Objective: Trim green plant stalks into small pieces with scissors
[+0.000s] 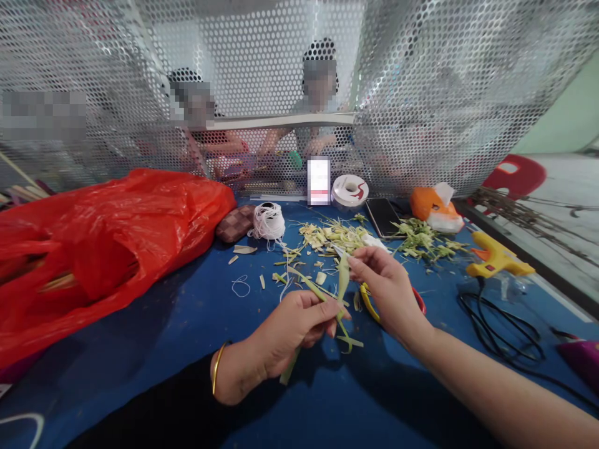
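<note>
My left hand [304,321], with a gold bangle at the wrist, is closed in a pinch on some pale green leaf strips [343,284]. Their ends stick out above and below its fingers. Thumb and fingertips of my right hand [386,290] pinch the upper end of one broad strip. Scissors with a yellow and red handle [369,304] show beneath and behind the right hand. Whether that hand touches them, I cannot tell. Beyond both hands lies a pile of yellow-green leaf scraps [330,237] on the blue table [187,349].
At the left lies a big red plastic bag [116,224], near a ball of white string [269,221]. Toward the back are a ribbon spool [350,190], a phone [384,217] and tissues [435,209]. A yellow glue gun [498,257] with black cord is at right. People sit behind a perforated screen.
</note>
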Available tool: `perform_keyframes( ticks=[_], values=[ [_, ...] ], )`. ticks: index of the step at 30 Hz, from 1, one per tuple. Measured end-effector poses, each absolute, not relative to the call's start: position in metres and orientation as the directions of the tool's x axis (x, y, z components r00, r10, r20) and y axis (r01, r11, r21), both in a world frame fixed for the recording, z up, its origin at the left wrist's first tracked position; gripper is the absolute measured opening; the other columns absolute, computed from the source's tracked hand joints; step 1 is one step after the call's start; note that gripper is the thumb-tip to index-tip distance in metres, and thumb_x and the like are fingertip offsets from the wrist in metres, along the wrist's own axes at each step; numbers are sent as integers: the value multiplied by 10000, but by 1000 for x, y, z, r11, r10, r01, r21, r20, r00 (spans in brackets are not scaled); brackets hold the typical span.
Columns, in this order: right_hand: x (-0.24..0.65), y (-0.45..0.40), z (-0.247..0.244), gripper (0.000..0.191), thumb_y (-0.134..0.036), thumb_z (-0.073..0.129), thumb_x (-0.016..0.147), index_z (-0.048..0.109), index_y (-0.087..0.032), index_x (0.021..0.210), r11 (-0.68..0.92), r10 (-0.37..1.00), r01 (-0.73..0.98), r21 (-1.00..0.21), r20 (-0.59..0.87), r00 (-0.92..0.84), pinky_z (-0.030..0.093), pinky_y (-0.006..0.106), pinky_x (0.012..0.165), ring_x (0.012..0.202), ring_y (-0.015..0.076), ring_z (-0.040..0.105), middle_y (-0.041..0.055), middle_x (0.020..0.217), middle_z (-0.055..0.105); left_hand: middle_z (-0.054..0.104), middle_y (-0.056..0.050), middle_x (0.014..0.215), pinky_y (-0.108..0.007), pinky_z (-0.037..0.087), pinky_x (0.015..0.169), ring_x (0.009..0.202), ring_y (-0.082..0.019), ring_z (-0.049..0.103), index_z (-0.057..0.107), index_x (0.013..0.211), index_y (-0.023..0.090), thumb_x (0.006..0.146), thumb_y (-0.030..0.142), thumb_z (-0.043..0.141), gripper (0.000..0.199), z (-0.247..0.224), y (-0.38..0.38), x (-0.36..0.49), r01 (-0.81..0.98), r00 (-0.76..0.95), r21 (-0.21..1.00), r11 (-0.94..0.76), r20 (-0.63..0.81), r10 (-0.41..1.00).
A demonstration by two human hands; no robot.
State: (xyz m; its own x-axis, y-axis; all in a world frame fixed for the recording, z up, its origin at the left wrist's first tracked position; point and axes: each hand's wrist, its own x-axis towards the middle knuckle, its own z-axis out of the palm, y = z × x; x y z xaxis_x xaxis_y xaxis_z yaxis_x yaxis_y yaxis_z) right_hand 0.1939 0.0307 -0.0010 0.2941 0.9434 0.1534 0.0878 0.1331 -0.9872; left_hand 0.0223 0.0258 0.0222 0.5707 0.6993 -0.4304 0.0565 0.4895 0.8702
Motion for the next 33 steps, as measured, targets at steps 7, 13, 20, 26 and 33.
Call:
perform_keyframes(
  ticks=[7, 13, 20, 26, 33],
  values=[
    [187, 16, 17, 224, -376, 615, 832, 693, -199, 719, 68, 950, 265, -962, -19, -313, 487, 269, 511, 542, 142, 596, 6, 643, 633, 527, 17, 537, -263, 107, 437, 382, -46, 223, 724, 802, 131, 807, 453, 587, 350, 19, 18, 24, 184, 685, 852, 490, -469, 557],
    [181, 12, 15, 224, -362, 737, 701, 622, -172, 673, -307, 922, -106, -946, -268, -281, 332, 180, 294, 340, 67, 453, -44, 533, 582, 518, 23, 551, -241, 174, 474, 452, -70, 270, 738, 872, 141, 870, 502, 510, 427, 13, 19, 22, 212, 755, 879, 427, -425, 499],
    [179, 13, 20, 147, -240, 747, 655, 645, -170, 576, -152, 982, -119, -981, -137, -128, 411, 234, 567, 587, 98, 516, -21, 608, 600, 486, 32, 542, -229, 296, 596, 564, -101, 414, 754, 951, 165, 882, 482, 529, 395, 15, 18, 20, 271, 788, 862, 429, -454, 415],
    [175, 10, 17, 124, -227, 721, 662, 640, -181, 579, -94, 993, -128, -987, -85, -78, 417, 274, 650, 646, 126, 541, -14, 636, 617, 476, 36, 547, -233, 347, 634, 544, -94, 410, 758, 981, 164, 922, 440, 483, 394, 20, 17, 20, 277, 835, 868, 411, -429, 344],
    [170, 6, 15, 109, -229, 700, 678, 646, -189, 592, -50, 997, -81, -995, -45, -57, 441, 278, 666, 668, 137, 562, -6, 657, 643, 471, 34, 545, -214, 341, 613, 520, -74, 392, 758, 970, 156, 932, 418, 468, 392, 20, 14, 20, 283, 848, 836, 469, -447, 285]
  ],
)
